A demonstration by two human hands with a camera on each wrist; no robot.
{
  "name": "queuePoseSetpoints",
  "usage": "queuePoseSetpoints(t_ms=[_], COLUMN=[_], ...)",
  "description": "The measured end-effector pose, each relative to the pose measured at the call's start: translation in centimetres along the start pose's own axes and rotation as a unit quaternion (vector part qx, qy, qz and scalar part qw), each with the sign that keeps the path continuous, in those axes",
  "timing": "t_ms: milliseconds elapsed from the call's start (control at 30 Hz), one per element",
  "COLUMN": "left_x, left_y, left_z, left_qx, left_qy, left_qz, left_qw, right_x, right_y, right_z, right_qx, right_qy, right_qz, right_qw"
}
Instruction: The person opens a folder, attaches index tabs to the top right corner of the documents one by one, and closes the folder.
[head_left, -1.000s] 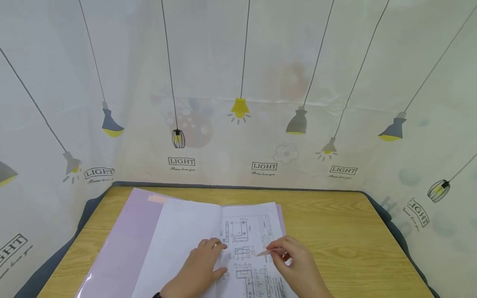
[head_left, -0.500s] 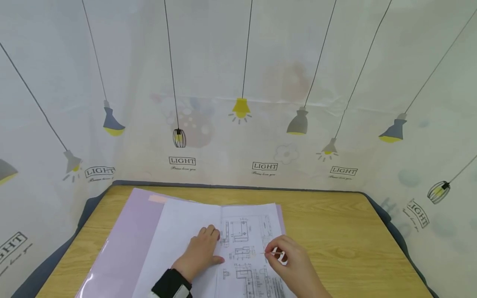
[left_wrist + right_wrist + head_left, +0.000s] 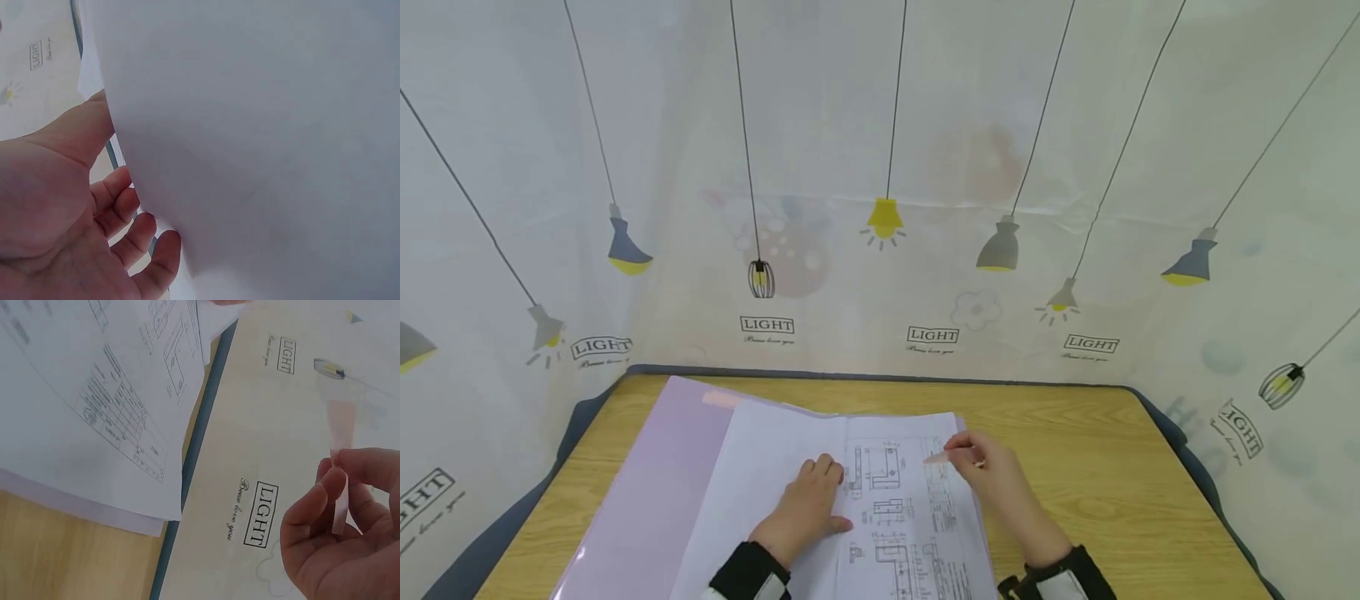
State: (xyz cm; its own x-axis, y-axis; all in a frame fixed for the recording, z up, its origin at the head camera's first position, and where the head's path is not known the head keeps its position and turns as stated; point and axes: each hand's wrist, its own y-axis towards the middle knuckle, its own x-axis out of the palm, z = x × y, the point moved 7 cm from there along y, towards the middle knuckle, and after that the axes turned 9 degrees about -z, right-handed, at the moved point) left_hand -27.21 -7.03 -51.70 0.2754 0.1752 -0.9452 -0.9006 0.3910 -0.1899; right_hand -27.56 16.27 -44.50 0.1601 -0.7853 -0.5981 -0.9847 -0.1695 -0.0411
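My right hand (image 3: 1000, 487) pinches a thin pale pink paper strip (image 3: 937, 457) between thumb and fingers, above the upper right part of the right page. Up close in the right wrist view, one end of the strip (image 3: 342, 422) sticks out past the fingertips. The open booklet (image 3: 775, 450) has a blank left page and a right page (image 3: 917, 487) printed with technical drawings. Near its fold my left hand (image 3: 805, 504) rests on the left page, fingers loosely bent. In the left wrist view, the white sheet (image 3: 262, 137) partly hides its thumb and fingertips.
Under the booklet lies a lilac folder (image 3: 655, 475), with a peach strip (image 3: 721, 400) near its top edge. The wood-grain table (image 3: 1075, 467) ends at a dark edge, against a sheet printed with lamps (image 3: 820, 167). Black bands circle both wrists.
My right hand has moved up the page and a little right with the pink strip, bringing its wrist band into view. My left hand first shifted slightly left and is now still.
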Motion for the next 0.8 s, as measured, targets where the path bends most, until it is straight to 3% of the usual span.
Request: queuePoseSetpoints(t_ms=[233, 400, 633, 800], left_x=[0.2, 0.2, 0.1, 0.1], left_y=[0.2, 0.1, 0.1, 0.2], left_z=[-0.1, -0.3, -0.3, -0.3], left_qx=[0.002, -0.004, 0.003, 0.002], left_qy=[0.003, -0.001, -0.008, -0.008], left_qz=[-0.003, -0.005, 0.006, 0.006], left_qw=[1.0000, 1.0000, 0.9999, 0.9999], right_x=[-1.0, -1.3, -0.4, 0.5], right_y=[5.3, 8.6, 10.6, 11.6], right_z=[2.6, 4.0, 6.1, 7.6], right_qx=[0.051, 0.083, 0.149, 0.159], right_qy=[0.079, 0.058, 0.049, 0.042], right_qz=[-0.010, -0.011, -0.024, -0.024], right_qw=[0.9955, 0.9948, 0.9873, 0.9862])
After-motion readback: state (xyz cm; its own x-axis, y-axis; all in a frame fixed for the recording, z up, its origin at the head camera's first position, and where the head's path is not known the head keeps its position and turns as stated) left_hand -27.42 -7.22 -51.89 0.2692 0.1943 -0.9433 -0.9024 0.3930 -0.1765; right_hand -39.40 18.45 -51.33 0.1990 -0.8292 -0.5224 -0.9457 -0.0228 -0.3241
